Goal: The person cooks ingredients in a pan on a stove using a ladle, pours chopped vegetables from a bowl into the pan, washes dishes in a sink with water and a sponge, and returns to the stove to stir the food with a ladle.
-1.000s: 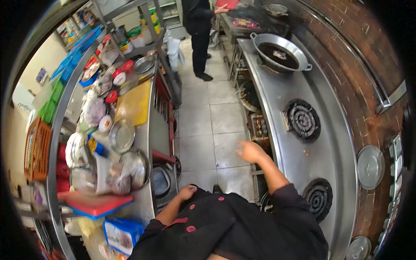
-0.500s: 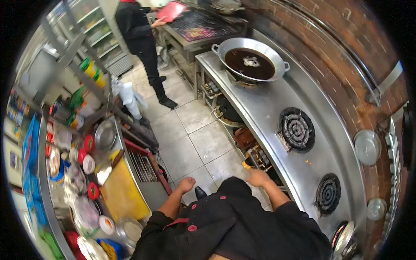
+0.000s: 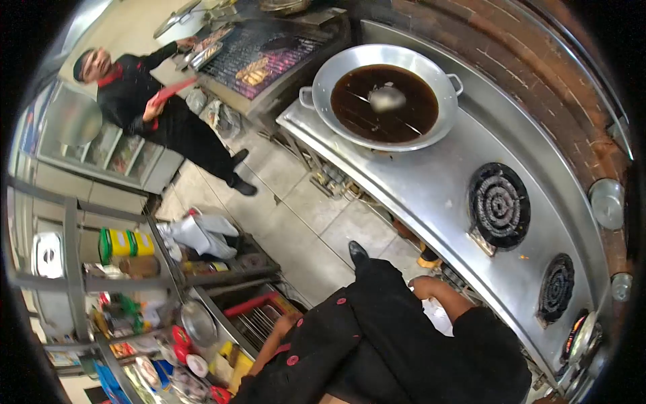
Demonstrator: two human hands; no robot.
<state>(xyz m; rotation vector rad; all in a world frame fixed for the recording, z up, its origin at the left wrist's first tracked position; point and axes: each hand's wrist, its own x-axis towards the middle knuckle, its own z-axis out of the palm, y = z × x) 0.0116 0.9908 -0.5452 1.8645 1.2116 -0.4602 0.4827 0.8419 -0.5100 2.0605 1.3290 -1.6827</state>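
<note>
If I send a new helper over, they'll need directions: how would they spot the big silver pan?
Find the long steel counter beside the brick wall. At its end near the grill sits a wide silver pan with two loop handles. Unlike the two black burners farther along, it holds dark liquid with a pale patch.

Silver wok (image 3: 445,101), dark-brown liquid (image 3: 356,111), black jacket (image 3: 397,337), red buttons (image 3: 341,301), red bar (image 3: 249,305), black ring-patterned burner (image 3: 499,205)
</note>
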